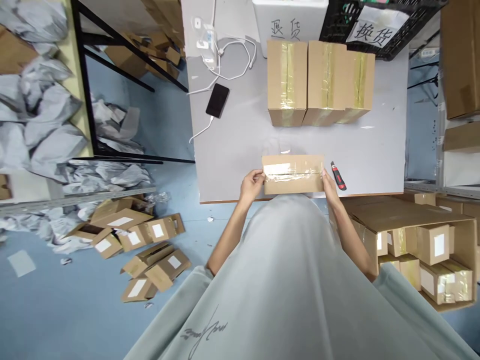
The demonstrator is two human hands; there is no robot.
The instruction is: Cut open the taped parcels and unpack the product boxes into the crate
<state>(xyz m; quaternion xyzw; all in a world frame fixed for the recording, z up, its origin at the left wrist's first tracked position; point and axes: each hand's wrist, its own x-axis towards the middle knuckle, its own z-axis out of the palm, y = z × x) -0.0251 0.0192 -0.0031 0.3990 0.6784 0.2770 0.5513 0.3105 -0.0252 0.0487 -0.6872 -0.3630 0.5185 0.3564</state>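
Between my two hands is a small cardboard box [294, 186] with clear tape along its top seam, at the front edge of the table. My left hand [252, 186] grips its left end, thumb and fingers closed on the cardboard. At the opposite end, my right hand [329, 187] presses against the side, its fingers partly hidden by the box. A red and black box cutter [338, 176] lies on the table just right of my right hand. Farther back stand three taped cardboard boxes [287, 82] side by side.
The grey table [232, 145] also bears a phone [217, 100] on a cable, a power strip [210, 47], a white bin [288, 20] and a black crate [378, 30]. A large carton [408, 212] of boxes stands right; a shelf with grey bags [48, 115] stands left.
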